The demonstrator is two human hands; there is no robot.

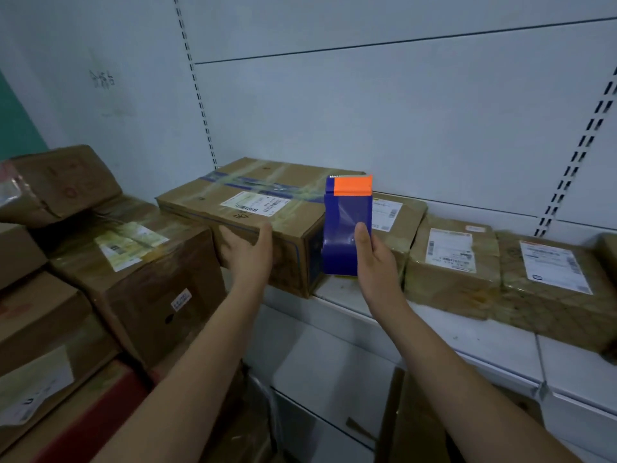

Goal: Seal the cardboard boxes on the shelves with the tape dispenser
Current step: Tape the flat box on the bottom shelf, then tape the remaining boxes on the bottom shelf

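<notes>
A white shelf runs from under the hands off to the right, with a pale slotted back panel rising behind it. Left of the left hand stands a stack of brown cartons, some with labels. The long cardboard box, criss-crossed with clear tape and bearing a white shipping label, lies on the shelf directly ahead of the left hand, its near corner jutting over the shelf edge. To the right of the right hand sit two smaller taped parcels side by side, each with a label on top, and another box shows just behind the right hand. The left hand lies flat against the near side of the long box, fingers straight and together, thumb up along the top edge. The right hand grips the blue tape dispenser from the right, thumb pressed on its face and fingers wrapped behind; the dispenser stands upright at the box's right end, its orange top level with the box's upper face
</notes>
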